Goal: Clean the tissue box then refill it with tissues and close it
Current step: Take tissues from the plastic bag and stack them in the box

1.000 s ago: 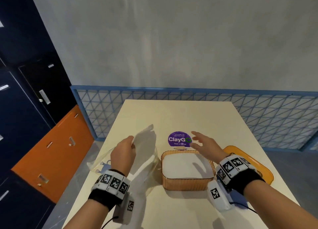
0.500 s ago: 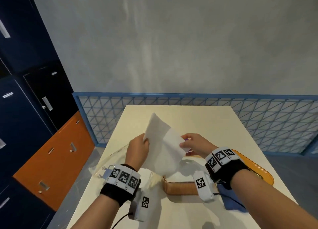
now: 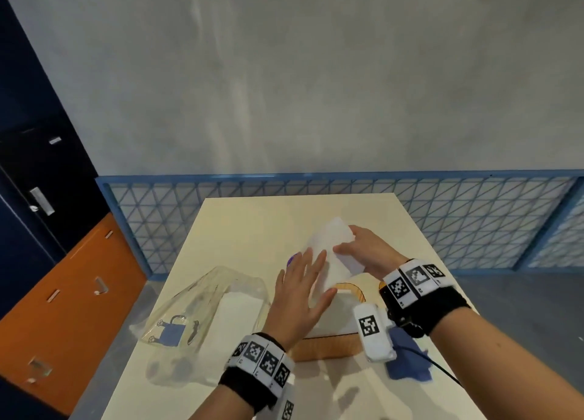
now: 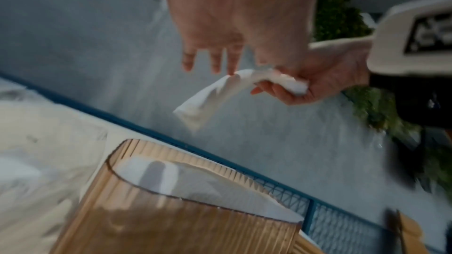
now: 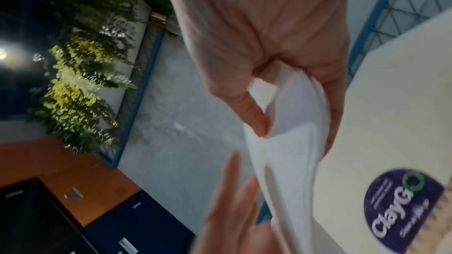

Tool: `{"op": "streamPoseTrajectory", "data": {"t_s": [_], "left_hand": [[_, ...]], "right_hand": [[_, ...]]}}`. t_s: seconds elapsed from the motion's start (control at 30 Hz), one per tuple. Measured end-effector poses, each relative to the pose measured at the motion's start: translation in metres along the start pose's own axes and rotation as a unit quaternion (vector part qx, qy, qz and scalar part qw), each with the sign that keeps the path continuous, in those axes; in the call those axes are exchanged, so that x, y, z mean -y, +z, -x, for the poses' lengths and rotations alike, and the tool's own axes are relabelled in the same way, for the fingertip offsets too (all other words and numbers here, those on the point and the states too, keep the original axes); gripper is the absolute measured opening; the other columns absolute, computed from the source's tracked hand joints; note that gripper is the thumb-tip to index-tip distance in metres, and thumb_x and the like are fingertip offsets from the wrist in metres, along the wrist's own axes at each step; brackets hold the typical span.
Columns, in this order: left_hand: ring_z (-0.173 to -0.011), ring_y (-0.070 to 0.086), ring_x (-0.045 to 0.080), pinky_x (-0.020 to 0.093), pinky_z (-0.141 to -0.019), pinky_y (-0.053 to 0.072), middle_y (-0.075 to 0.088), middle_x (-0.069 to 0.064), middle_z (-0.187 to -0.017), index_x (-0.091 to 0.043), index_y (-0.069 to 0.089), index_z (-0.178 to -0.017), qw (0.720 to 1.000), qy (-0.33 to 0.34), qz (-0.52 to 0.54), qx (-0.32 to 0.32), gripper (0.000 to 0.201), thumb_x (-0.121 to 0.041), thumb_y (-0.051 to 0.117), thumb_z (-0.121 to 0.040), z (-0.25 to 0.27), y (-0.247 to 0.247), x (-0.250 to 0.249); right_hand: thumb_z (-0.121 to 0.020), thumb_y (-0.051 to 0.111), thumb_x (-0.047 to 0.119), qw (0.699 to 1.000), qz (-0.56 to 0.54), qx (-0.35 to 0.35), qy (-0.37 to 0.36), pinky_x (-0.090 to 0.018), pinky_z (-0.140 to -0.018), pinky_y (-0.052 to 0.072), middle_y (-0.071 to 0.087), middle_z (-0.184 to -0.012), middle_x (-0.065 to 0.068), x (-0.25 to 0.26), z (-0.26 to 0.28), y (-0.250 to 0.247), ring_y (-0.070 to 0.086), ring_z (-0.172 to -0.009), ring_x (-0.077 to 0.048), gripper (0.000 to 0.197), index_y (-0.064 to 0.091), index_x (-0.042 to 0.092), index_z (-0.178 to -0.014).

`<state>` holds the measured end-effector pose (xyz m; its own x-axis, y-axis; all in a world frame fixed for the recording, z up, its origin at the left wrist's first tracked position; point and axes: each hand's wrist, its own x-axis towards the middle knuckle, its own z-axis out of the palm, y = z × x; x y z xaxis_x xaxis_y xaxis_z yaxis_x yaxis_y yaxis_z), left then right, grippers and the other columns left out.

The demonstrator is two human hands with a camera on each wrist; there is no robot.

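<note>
We're pinching a white tissue (image 3: pixel 328 255) in our right hand (image 3: pixel 366 252), lifting it above the amber ribbed tissue box (image 3: pixel 328 347), which is sitting open and packed with tissues near the table's (image 3: pixel 252 223) front edge. Our left hand (image 3: pixel 300 296) is hovering flat, fingers spread, gripping nothing, just beside the sheet. The clear plastic wrapper (image 3: pixel 196 312) is lying at the left edge, a blue cloth (image 3: pixel 407 362) to the right.

On the one cream table (image 3: pixel 252 217) — one ribbed amber plastic tissue box (image 3: pixel 328 345), one clear plastic wrapper (image 3: pixel 196 312), one crumpled blue cloth (image 3: pixel 407 366), one round purple sticker (image 5: pixel 401 210) — plus two hands.
</note>
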<state>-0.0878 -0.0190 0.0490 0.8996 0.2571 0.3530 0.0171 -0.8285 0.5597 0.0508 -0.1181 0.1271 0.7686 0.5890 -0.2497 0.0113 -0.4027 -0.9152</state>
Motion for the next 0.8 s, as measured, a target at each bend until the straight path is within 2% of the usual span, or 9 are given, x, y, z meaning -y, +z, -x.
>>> {"op": "streamPoseTrajectory", "data": {"t_s": [0.1, 0.17, 0.23, 0.3, 0.37, 0.5, 0.6, 0.7, 0.8], "left_hand": [[-0.137, 0.021, -0.003, 0.013, -0.106, 0.020, 0.021, -0.014, -0.151, -0.037, 0.011, -0.146, 0.953, -0.117, 0.267, -0.081, 0.064, -0.044, 0.046, -0.092, 0.001, 0.002, 0.004], [-0.135, 0.031, 0.011, 0.024, -0.104, 0.028, 0.029, -0.001, -0.150, -0.032, 0.009, -0.148, 0.875, -0.237, 0.408, -0.111, 0.069, -0.018, 0.050, -0.094, -0.004, 0.003, 0.011], [-0.124, 0.041, 0.019, 0.036, -0.107, 0.031, 0.046, 0.005, -0.136, -0.034, 0.005, -0.148, 0.790, -0.322, 0.511, -0.107, 0.085, -0.021, 0.055, -0.080, -0.011, 0.003, 0.020], [-0.115, 0.048, 0.019, 0.041, -0.107, 0.036, 0.055, 0.005, -0.120, -0.037, 0.005, -0.147, 0.743, -0.345, 0.566, -0.093, 0.090, -0.021, 0.053, -0.073, -0.016, 0.002, 0.031], [-0.111, 0.053, 0.020, 0.040, -0.095, 0.047, 0.053, 0.009, -0.129, -0.034, 0.020, -0.143, 0.751, -0.327, 0.569, -0.074, 0.070, -0.015, 0.051, -0.083, -0.021, -0.001, 0.036], [-0.111, 0.056, 0.022, 0.036, -0.090, 0.050, 0.058, 0.007, -0.120, -0.010, 0.046, -0.127, 0.843, -0.282, 0.447, -0.103, 0.035, -0.002, 0.043, -0.093, -0.025, -0.007, 0.036], [-0.094, 0.055, 0.020, 0.021, -0.073, 0.048, 0.056, 0.001, -0.098, -0.010, 0.047, -0.109, 0.895, -0.265, 0.336, -0.126, 0.022, 0.001, 0.045, -0.091, -0.013, 0.001, 0.031], [-0.090, 0.054, 0.016, 0.008, -0.064, 0.043, 0.054, 0.002, -0.100, -0.017, 0.041, -0.111, 0.907, -0.277, 0.305, -0.083, 0.028, 0.003, 0.041, -0.092, 0.003, 0.020, 0.030], [-0.091, 0.053, 0.017, 0.008, -0.065, 0.042, 0.053, 0.002, -0.099, -0.018, 0.037, -0.113, 0.916, -0.267, 0.289, -0.080, 0.024, 0.000, 0.036, -0.096, 0.005, 0.027, 0.030]], "right_hand": [[-0.089, 0.057, 0.009, 0.996, 0.075, 0.011, -0.044, -0.038, -0.091, 0.046, 0.062, -0.120, -0.013, 0.002, 0.004, -0.012, 0.059, -0.108, -0.029, 0.034, 0.055, 0.005, -0.123], [-0.091, 0.056, 0.011, 0.994, 0.079, 0.037, -0.062, -0.036, -0.092, 0.045, 0.062, -0.118, -0.010, 0.002, 0.008, -0.017, 0.058, -0.106, -0.025, 0.029, 0.056, 0.010, -0.119], [-0.091, 0.056, 0.013, 0.993, 0.068, 0.057, -0.081, -0.034, -0.093, 0.046, 0.063, -0.116, -0.006, 0.001, 0.011, -0.019, 0.058, -0.105, -0.022, 0.024, 0.056, 0.015, -0.116], [-0.092, 0.056, 0.014, 0.992, 0.052, 0.067, -0.093, -0.031, -0.092, 0.046, 0.064, -0.114, -0.004, -0.001, 0.011, -0.019, 0.059, -0.104, -0.020, 0.026, 0.057, 0.014, -0.118], [-0.092, 0.056, 0.013, 0.993, 0.027, 0.065, -0.099, -0.028, -0.089, 0.048, 0.065, -0.115, -0.005, -0.006, 0.010, -0.020, 0.060, -0.104, -0.021, 0.029, 0.057, 0.011, -0.121], [-0.089, 0.059, 0.008, 0.994, -0.034, 0.047, -0.094, -0.024, -0.080, 0.051, 0.067, -0.105, -0.001, -0.024, 0.007, -0.017, 0.063, -0.094, -0.016, 0.024, 0.059, 0.014, -0.112], [-0.084, 0.063, 0.002, 0.997, -0.050, 0.021, -0.049, -0.034, -0.081, 0.055, 0.066, -0.102, -0.005, -0.058, 0.007, -0.007, 0.063, -0.091, -0.020, 0.025, 0.058, 0.020, -0.101], [-0.081, 0.062, -0.003, 1.000, 0.006, -0.012, 0.013, -0.047, -0.094, 0.050, 0.065, -0.112, -0.015, -0.097, 0.006, 0.008, 0.062, -0.099, -0.027, 0.030, 0.056, 0.016, -0.104], [-0.084, 0.058, -0.004, 0.998, -0.011, -0.049, 0.023, -0.044, -0.097, 0.048, 0.063, -0.119, -0.019, -0.106, 0.003, 0.015, 0.059, -0.104, -0.028, 0.032, 0.056, 0.008, -0.114]]}}
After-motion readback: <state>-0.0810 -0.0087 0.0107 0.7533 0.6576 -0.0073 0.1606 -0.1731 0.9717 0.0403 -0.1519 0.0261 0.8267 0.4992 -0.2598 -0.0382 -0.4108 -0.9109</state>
